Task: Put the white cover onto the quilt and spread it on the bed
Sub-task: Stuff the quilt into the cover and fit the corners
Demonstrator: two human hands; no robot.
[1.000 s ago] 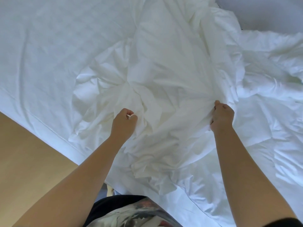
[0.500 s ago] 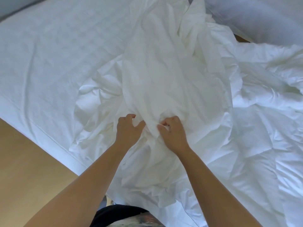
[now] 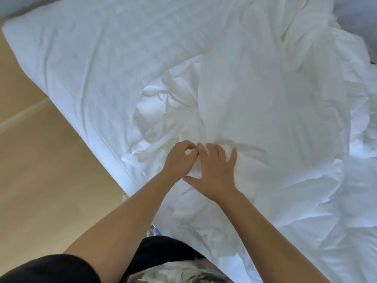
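Observation:
The white cover [image 3: 255, 94] lies crumpled in a heap across the middle of the bed [image 3: 91, 58], reaching up to the top right. Thicker white bedding, likely the quilt [image 3: 336, 190], spreads rumpled at the right, though where one ends and the other begins is hard to tell. My left hand [image 3: 179, 160] has its fingers curled and pinches a fold of the cover near the bed's edge. Right beside it, touching it, my right hand [image 3: 216, 170] lies flat with fingers spread, pressing the cover down.
The bare quilted mattress sheet fills the upper left. A light wooden floor [image 3: 40, 180] runs along the bed's left edge. A pale pillow or bedding [image 3: 355, 15] shows at the top right corner. My body stands against the bed's near edge.
My right hand came in from the right to meet my left hand, then opened flat on the cover. The raised fabric has dropped flatter. The view has shifted, showing more floor.

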